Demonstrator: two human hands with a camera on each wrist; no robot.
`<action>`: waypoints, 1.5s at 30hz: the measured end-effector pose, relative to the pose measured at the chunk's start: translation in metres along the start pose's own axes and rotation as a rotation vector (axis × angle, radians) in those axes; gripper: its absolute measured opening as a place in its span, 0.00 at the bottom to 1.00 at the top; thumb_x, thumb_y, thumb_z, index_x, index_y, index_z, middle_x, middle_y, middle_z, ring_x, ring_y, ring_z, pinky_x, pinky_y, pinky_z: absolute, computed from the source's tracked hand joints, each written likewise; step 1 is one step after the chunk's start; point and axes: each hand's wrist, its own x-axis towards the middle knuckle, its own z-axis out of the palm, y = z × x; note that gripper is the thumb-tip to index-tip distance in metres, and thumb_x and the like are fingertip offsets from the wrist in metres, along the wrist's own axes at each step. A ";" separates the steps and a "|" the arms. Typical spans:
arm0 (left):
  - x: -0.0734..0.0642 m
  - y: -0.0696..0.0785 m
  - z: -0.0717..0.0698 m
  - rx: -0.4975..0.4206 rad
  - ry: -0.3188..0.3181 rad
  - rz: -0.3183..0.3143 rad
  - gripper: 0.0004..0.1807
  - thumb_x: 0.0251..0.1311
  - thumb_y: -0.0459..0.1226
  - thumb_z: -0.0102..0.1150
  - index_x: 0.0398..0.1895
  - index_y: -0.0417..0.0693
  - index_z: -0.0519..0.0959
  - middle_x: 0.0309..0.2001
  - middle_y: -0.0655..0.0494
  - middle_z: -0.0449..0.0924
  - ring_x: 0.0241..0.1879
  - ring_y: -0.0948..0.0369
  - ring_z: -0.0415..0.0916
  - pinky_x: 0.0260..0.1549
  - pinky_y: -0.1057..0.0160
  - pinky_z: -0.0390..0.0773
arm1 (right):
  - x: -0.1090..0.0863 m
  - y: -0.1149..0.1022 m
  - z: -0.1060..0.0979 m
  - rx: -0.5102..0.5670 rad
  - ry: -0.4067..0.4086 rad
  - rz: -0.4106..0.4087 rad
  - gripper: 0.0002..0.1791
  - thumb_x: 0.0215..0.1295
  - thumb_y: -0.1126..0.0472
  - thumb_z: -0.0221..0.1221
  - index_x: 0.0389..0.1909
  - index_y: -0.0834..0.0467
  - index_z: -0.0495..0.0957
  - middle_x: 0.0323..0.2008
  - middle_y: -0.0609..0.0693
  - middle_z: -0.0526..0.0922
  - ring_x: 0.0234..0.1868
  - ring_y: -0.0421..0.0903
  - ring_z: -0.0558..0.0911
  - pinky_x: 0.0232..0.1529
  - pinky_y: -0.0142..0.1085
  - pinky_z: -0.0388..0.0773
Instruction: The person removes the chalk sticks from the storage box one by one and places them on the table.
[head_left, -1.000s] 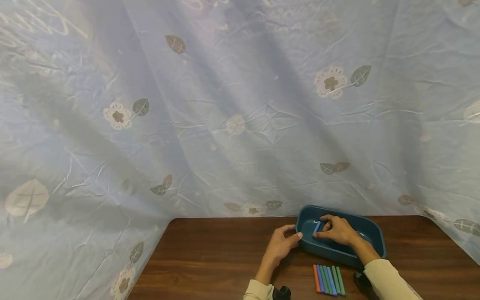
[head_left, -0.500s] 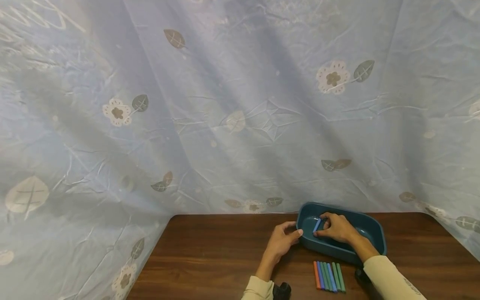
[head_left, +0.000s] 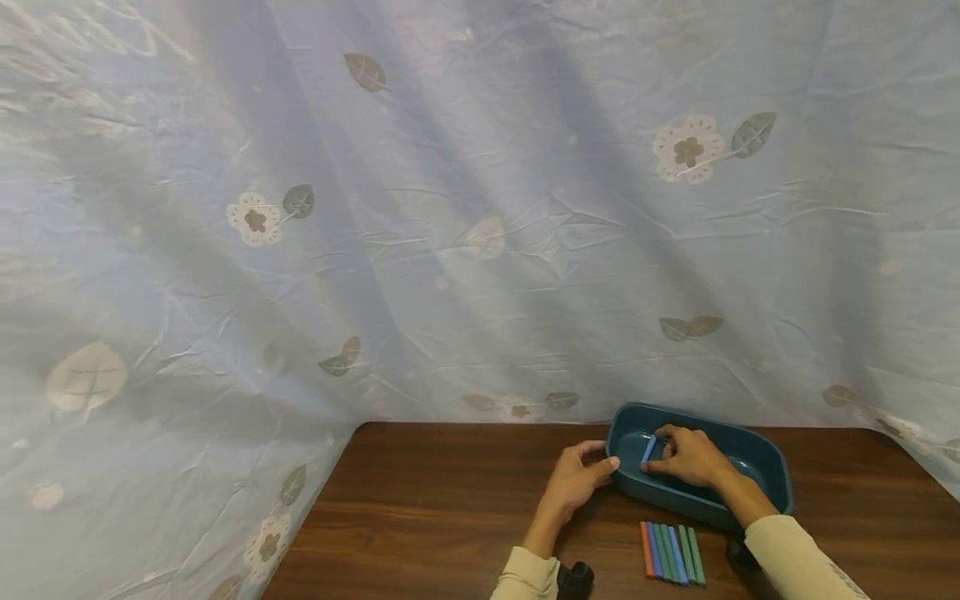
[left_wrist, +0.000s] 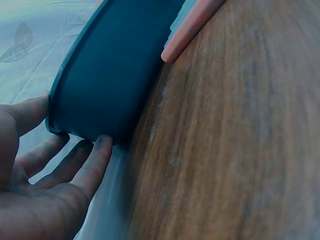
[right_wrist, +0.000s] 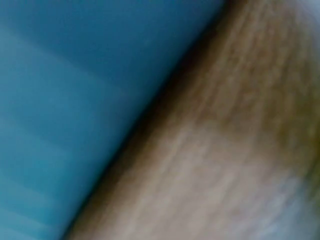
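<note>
A deep blue-green plastic tub (head_left: 660,498) stands at the back right of the wooden table. My left hand (head_left: 572,482) holds its left end, thumb at the rim and fingers against the outer wall, as the left wrist view shows with the tub wall (left_wrist: 100,75). Inside the tub, my right hand (head_left: 693,458) pinches a slim blue stick (head_left: 648,448) lengthwise between thumb and fingers, near the tub floor. In front of the tub lies a row of several slim sticks (head_left: 672,554) in red, blue and green, side by side. The right wrist view is blurred and shows only tub and table.
Brown wooden table (head_left: 435,508) extends left of the tub. A pale blue patterned sheet (head_left: 465,317) hangs directly behind the table's back edge. Black wrist devices (head_left: 576,579) sit near both sleeves, close to the row of sticks.
The head view has shifted slightly, so everything appears a little further right. Both hands, the blue stick and the tub keep nearly the same places relative to one another.
</note>
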 end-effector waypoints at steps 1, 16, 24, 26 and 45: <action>0.000 0.000 0.001 -0.005 0.001 -0.001 0.24 0.72 0.32 0.67 0.67 0.29 0.77 0.59 0.38 0.84 0.54 0.53 0.89 0.55 0.54 0.90 | -0.001 0.001 -0.001 0.008 0.004 -0.003 0.47 0.57 0.42 0.79 0.64 0.74 0.76 0.29 0.46 0.82 0.27 0.42 0.77 0.29 0.36 0.76; 0.002 0.001 0.001 0.001 0.010 0.004 0.24 0.72 0.33 0.68 0.67 0.31 0.78 0.59 0.39 0.84 0.53 0.52 0.89 0.55 0.51 0.90 | -0.020 -0.020 -0.046 0.130 0.067 -0.114 0.48 0.62 0.42 0.77 0.72 0.69 0.72 0.36 0.47 0.84 0.31 0.37 0.80 0.33 0.32 0.80; 0.000 -0.002 -0.001 0.028 0.017 -0.001 0.25 0.72 0.34 0.69 0.68 0.31 0.78 0.61 0.40 0.83 0.53 0.50 0.89 0.54 0.55 0.91 | -0.038 -0.033 -0.053 0.158 0.090 -0.199 0.44 0.64 0.46 0.77 0.72 0.66 0.72 0.34 0.43 0.83 0.32 0.34 0.81 0.33 0.31 0.79; -0.001 -0.002 -0.001 0.024 0.017 0.002 0.25 0.72 0.34 0.69 0.67 0.31 0.78 0.60 0.41 0.83 0.53 0.49 0.89 0.54 0.53 0.91 | -0.044 -0.038 -0.054 0.154 0.099 -0.222 0.42 0.64 0.46 0.76 0.72 0.65 0.73 0.34 0.41 0.83 0.32 0.34 0.81 0.34 0.31 0.78; -0.003 0.001 0.000 -0.004 0.004 0.019 0.25 0.71 0.31 0.68 0.67 0.27 0.77 0.54 0.43 0.85 0.52 0.48 0.89 0.57 0.48 0.89 | -0.115 -0.052 -0.043 0.339 0.034 -0.310 0.34 0.67 0.59 0.74 0.71 0.60 0.73 0.36 0.45 0.81 0.31 0.39 0.81 0.27 0.31 0.77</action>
